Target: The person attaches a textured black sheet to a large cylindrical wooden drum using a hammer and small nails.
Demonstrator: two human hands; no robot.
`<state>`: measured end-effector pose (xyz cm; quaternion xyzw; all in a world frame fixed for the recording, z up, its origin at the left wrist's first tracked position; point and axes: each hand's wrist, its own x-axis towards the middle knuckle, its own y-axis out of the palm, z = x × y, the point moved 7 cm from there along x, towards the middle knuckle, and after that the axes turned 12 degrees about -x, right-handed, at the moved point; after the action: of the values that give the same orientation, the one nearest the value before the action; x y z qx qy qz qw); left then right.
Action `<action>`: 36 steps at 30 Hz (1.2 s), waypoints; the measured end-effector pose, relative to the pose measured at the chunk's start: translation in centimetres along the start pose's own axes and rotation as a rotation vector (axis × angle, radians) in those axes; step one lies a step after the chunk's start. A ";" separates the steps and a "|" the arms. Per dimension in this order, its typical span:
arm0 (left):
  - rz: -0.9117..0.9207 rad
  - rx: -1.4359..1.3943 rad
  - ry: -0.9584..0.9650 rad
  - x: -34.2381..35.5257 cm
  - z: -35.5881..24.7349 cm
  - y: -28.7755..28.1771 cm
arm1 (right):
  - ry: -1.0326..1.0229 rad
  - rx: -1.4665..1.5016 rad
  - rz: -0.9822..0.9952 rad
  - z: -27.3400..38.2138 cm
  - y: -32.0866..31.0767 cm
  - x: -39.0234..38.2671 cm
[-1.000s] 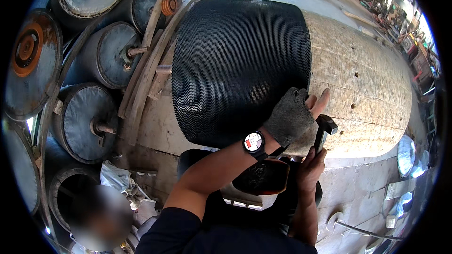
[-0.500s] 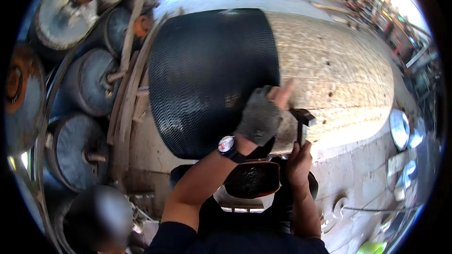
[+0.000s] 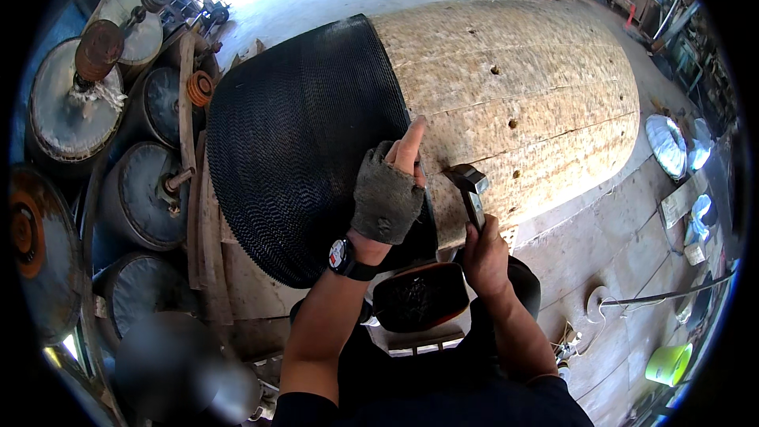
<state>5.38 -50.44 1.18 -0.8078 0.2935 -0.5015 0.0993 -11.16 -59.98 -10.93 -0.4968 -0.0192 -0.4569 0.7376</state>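
My left hand [image 3: 387,198], in a grey fingerless glove, lies on the right edge of a black toothed covering [image 3: 304,142] wound round a large drum. Its index finger stretches along that edge; the other fingers are partly hidden. My right hand [image 3: 486,257] is closed round the handle of a hammer [image 3: 472,182]. The hammer's head is over the bare, pale wooden side of the drum [image 3: 522,95], right of my left fingers. Several dark holes dot this wood. Below my hands, at my lap, sits a dark open box [image 3: 421,296] with small bits inside.
At the left, several metal-ended rollers [image 3: 150,194] stand beside wooden planks [image 3: 190,103]. On the right floor lie a white wrapped coil [image 3: 666,146], a disc with a rod [image 3: 598,303] and a lime-green bucket [image 3: 669,364]. A blurred round shape [image 3: 170,364] is at the lower left.
The view has shifted, so the drum appears further left. My left hand stays at the covering's edge. My right hand still grips the hammer, whose head now appears tilted differently.
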 end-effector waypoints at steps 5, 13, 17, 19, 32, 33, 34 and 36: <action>0.022 0.023 -0.025 0.4 -0.3 -0.1 | 0.016 0.016 0.033 -0.1 -0.2 0.1; 0.030 0.003 -0.125 0.6 -0.1 -0.1 | 0.010 0.083 0.079 0.3 -1.2 0.4; 0.016 0.106 -0.035 0.8 -0.8 0.0 | -0.001 0.100 0.089 0.5 -1.5 0.3; 0.016 0.123 -0.036 0.8 -0.9 0.3 | -0.015 0.127 0.095 1.0 -1.7 0.5; -0.057 0.177 -0.054 0.5 -0.7 1.4 | -0.072 0.151 0.044 3.6 -3.7 2.3; -0.058 0.179 -0.052 0.4 -0.5 1.5 | -0.084 0.167 0.011 3.6 -4.0 2.2; -0.058 0.180 -0.050 0.3 -0.4 1.5 | -0.079 0.177 0.015 3.7 -4.0 2.3; -0.059 0.182 -0.035 0.4 -0.7 1.3 | -0.037 0.090 0.112 3.4 -3.1 2.9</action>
<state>4.39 -51.66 1.25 -0.8125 0.2208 -0.5145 0.1624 -10.20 -59.62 -5.64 -0.4717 -0.0256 -0.4042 0.7833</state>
